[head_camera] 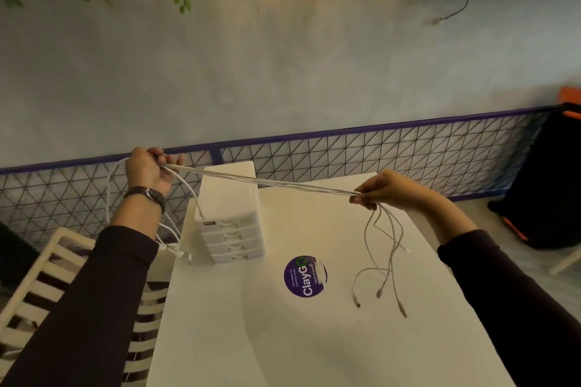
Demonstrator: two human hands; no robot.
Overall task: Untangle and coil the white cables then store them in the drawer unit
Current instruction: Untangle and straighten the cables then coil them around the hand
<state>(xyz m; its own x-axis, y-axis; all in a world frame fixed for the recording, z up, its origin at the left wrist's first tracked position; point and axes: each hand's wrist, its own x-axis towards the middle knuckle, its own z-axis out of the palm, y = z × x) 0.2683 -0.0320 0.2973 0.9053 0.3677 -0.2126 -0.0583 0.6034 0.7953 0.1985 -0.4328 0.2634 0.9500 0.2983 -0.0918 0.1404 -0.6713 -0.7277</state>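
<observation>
Several white cables (264, 181) are stretched taut in the air between my two hands, above the white table (283, 339). My left hand (147, 171) grips one end of the bundle, raised at the left; loose ends with plugs hang below my left wrist beside the table's left edge. My right hand (382, 190) pinches the bundle at the right, and several cable tails with connectors dangle from it down onto the tabletop. The white drawer unit (231, 214) stands on the far left of the table under the stretched cables, its stacked drawers appearing closed.
A round purple sticker (305, 276) lies in the table's middle. A white slatted chair (47, 286) stands left of the table. A purple-framed wire mesh fence (393, 154) runs behind. A black bag with orange trim (544, 182) sits at the right.
</observation>
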